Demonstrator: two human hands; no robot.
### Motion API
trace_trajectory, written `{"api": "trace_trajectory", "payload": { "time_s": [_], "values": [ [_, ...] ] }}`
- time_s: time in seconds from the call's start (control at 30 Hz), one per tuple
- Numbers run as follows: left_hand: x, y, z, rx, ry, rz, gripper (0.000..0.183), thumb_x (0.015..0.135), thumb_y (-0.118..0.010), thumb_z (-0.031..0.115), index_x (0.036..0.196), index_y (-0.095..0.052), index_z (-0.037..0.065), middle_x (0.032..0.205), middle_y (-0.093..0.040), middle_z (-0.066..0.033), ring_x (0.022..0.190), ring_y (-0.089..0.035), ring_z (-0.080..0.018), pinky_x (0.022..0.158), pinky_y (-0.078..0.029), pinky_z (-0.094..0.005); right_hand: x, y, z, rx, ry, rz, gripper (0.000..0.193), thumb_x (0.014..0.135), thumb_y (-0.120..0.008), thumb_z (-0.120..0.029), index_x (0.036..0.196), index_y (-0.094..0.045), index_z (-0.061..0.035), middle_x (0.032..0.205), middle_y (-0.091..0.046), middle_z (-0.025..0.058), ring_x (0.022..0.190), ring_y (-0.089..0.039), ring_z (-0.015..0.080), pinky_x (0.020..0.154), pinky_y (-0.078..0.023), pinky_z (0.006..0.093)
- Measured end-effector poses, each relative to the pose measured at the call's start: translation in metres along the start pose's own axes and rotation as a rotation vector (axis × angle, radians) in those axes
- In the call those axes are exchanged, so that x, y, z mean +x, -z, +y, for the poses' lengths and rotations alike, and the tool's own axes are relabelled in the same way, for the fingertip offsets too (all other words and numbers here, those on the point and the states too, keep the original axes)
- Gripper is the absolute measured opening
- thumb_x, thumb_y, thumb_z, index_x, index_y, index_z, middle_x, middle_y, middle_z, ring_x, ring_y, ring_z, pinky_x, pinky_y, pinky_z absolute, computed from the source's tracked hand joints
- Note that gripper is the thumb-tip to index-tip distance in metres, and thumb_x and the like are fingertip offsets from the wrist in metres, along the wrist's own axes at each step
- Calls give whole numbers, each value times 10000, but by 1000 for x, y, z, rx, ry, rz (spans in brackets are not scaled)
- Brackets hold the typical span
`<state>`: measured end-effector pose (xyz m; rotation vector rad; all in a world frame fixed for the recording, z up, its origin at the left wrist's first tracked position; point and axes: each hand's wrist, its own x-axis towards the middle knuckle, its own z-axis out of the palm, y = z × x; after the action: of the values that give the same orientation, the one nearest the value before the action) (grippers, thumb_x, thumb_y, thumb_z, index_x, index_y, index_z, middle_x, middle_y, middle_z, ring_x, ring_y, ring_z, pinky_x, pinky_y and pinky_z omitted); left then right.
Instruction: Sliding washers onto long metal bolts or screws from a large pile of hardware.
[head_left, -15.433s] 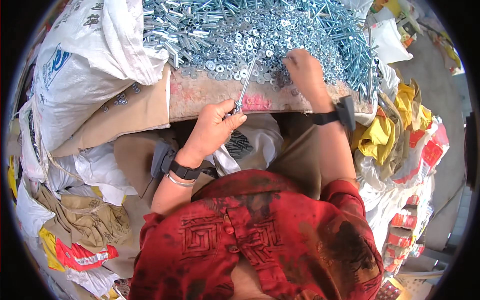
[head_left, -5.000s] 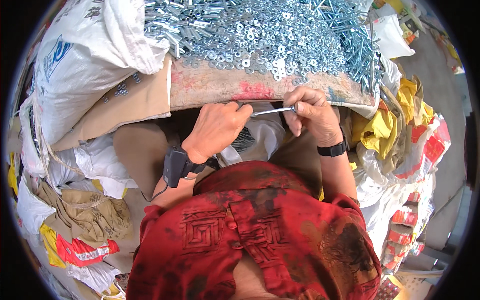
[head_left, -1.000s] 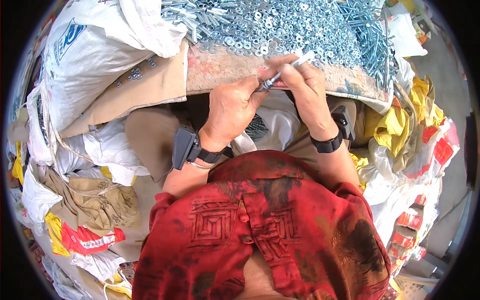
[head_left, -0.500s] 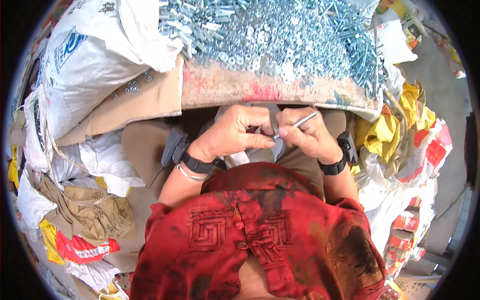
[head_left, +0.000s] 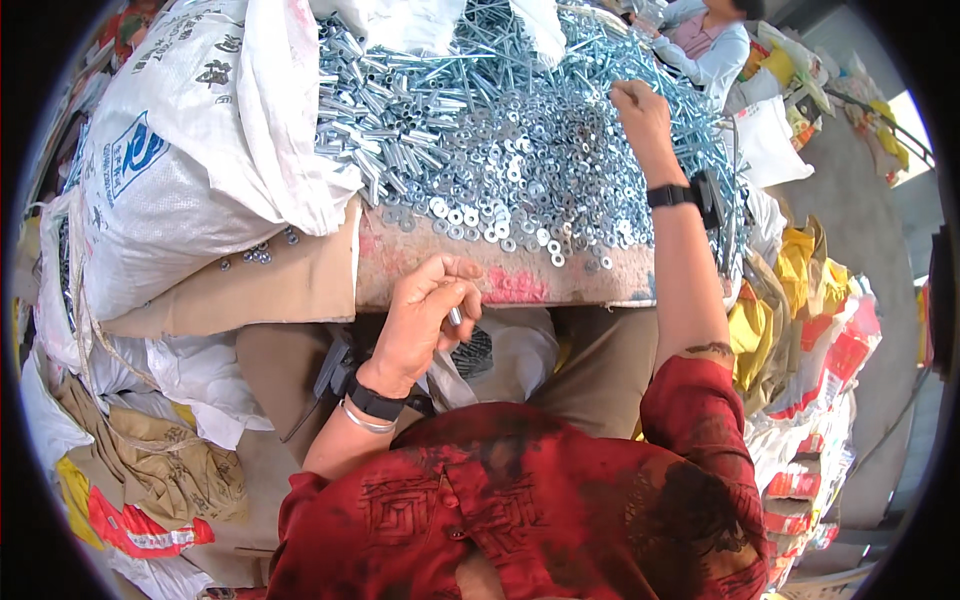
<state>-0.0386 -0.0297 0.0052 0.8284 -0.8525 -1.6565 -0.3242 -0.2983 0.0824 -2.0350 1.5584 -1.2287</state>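
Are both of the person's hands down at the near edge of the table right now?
No. Only the left hand is at the near edge, while the right hand reaches far out over the pile of metal washers and bolts.

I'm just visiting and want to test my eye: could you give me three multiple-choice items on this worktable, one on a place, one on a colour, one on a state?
1. Where is the right hand?
A. On the lap
B. Out over the pile of bolts at the far side
C. On the white sack

2. What colour is the shirt?
A. Red
B. Blue
C. Green

3. How is the left hand?
A. Flat open on the table
B. Curled, with a small metal part at its fingers
C. Out of view

Answers: 1 B, the arm stretches across the washers to the bolts. 2 A, red patterned cloth fills the lower view. 3 B, the fingers bend around a bit of metal near the table edge.
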Motion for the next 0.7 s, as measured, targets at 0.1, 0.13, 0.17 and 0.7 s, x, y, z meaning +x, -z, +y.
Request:
{"api": "trace_trajectory", "payload": {
  "time_s": [0.1, 0.13, 0.17, 0.7],
  "values": [
    [0, 1, 4, -9, 123, -50, 203, 1011, -510, 193, 1131, -556, 36, 669, -560, -14, 519, -472, -49, 419, -304, -171, 35, -22, 9, -546, 153, -37, 385, 894, -630, -356, 1173, -666, -94, 1210, -632, 177, 1129, -589, 383, 948, -464, 468],
    [0, 6, 0, -10, 118, -37, 203, 1011, -510, 193, 1131, -556, 36, 669, -560, -14, 519, -472, -49, 419, -304, -171, 38, -32, 3, -539, 162, -44, 385, 894, -630, -356, 1173, -666, -94, 1210, -632, 177, 1129, -589, 383, 948, -464, 468],
    [2, 11, -8, 41, 77, -68, 212, 1015, -504, 201, 1138, -553, 37, 673, -568, -17, 520, -488, -55, 418, -306, -170, 39, -39, -2, -655, 119, -141, 378, 894, -624, -364, 1175, -672, -116, 1197, -636, 175, 1129, -587, 389, 949, -464, 474],
    [-8, 18, -12, -46, 29, 136, 246, 1014, -516, 255, 1071, -604, 33, 693, -593, -37, 495, -464, -63, 416, -320, -190, -116, 28, -115, 64, 250, 367, 92, 894, -714, -127, 884, -667, -48, 657, -672, 23, 569, -564, 42, 547, -435, 210]
  ]
}}
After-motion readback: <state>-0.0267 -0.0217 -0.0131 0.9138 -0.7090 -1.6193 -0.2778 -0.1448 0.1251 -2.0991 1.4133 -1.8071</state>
